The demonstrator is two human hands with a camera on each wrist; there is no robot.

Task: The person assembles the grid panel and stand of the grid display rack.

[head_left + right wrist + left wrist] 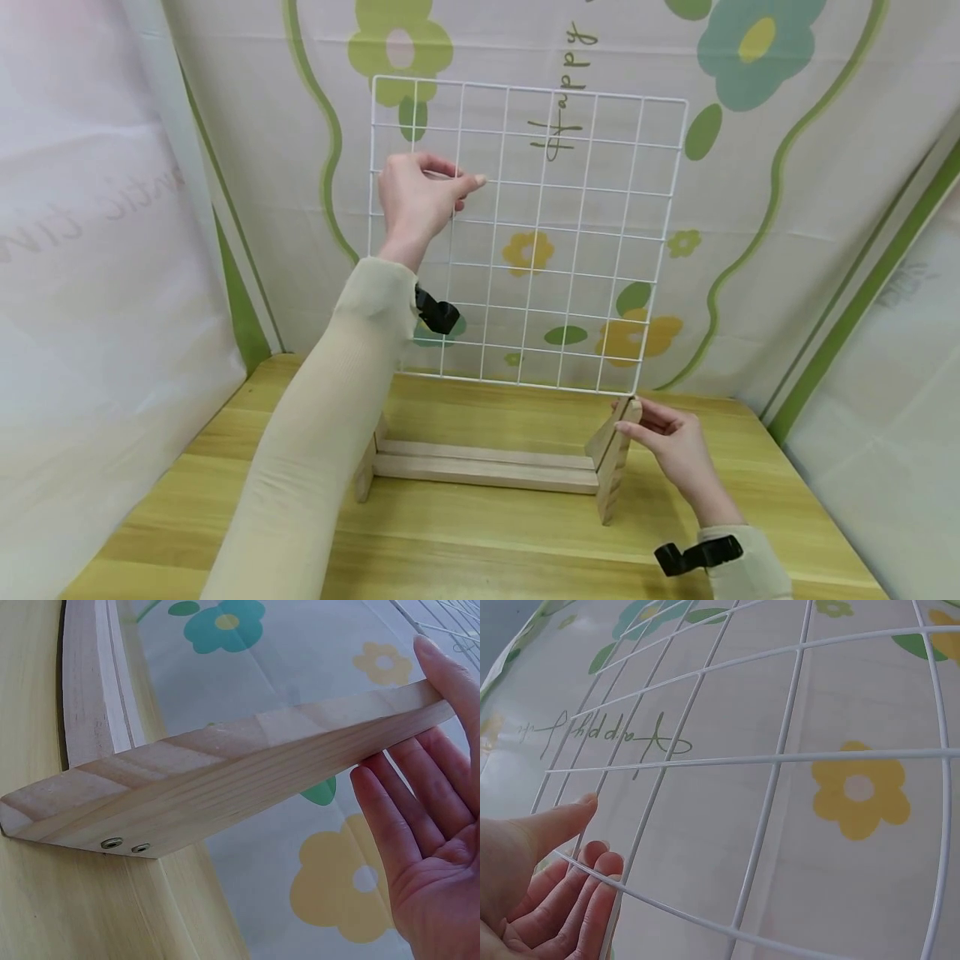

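Observation:
A white wire grid panel [542, 184] stands upright, slightly tilted, above a pale wooden stand [486, 475]. My left hand [420, 198] holds the panel in its left part. In the left wrist view, the thumb [564, 823] lies on the near side and the curled fingers reach among the wires. My right hand [681, 450] pinches the upper end of the stand's right side board [247, 765], thumb on its edge and fingers beneath. Right above that end is the panel's lower right corner. My left forearm partly hides the stand's left side.
The stand rests on a wood-grain table [480, 550]. Behind it hangs a pale cloth backdrop [750, 183] with flowers and lettering; cloth walls [112, 217] rise at both sides. Two metal screw heads [112, 843] show low on the side board. Each wrist wears a black strap mount [701, 553].

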